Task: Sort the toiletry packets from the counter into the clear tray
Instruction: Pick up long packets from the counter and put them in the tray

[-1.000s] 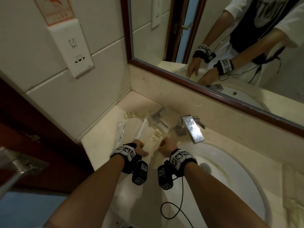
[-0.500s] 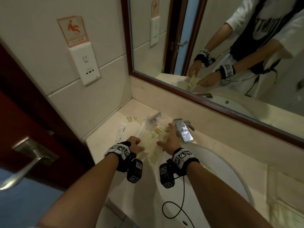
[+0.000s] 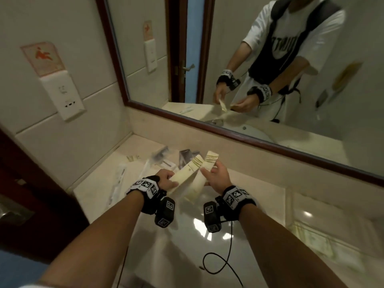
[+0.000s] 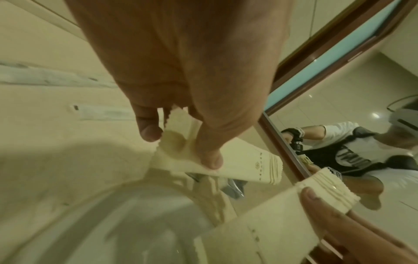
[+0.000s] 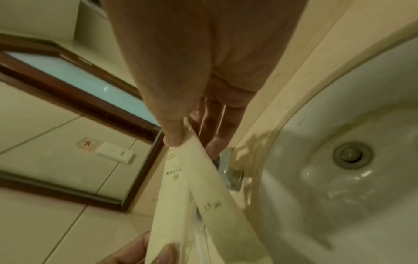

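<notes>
I hold two long cream toiletry packets with gold stripes above the counter. My left hand (image 3: 173, 181) pinches the plain end of one packet (image 3: 186, 173) between thumb (image 4: 209, 157) and fingers. My right hand (image 3: 207, 173) pinches the striped end of the other packet (image 3: 197, 188); its thumb (image 5: 174, 137) presses on top. The two packets cross low down. The clear tray (image 3: 161, 155) stands blurred at the back of the counter, beyond both hands. A long white packet (image 3: 118, 181) and a small packet (image 3: 133, 157) lie on the counter to the left.
The white sink basin (image 5: 339, 205) with its drain (image 5: 351, 154) lies below and right of my hands. A chrome faucet (image 5: 228, 171) stands behind the packets. A framed mirror (image 3: 228, 127) runs along the back wall, and a socket plate (image 3: 64, 96) is on the left wall.
Both hands have come up off the counter, each lifting a cream packet. Earlier they rested low on the packets beside the faucet.
</notes>
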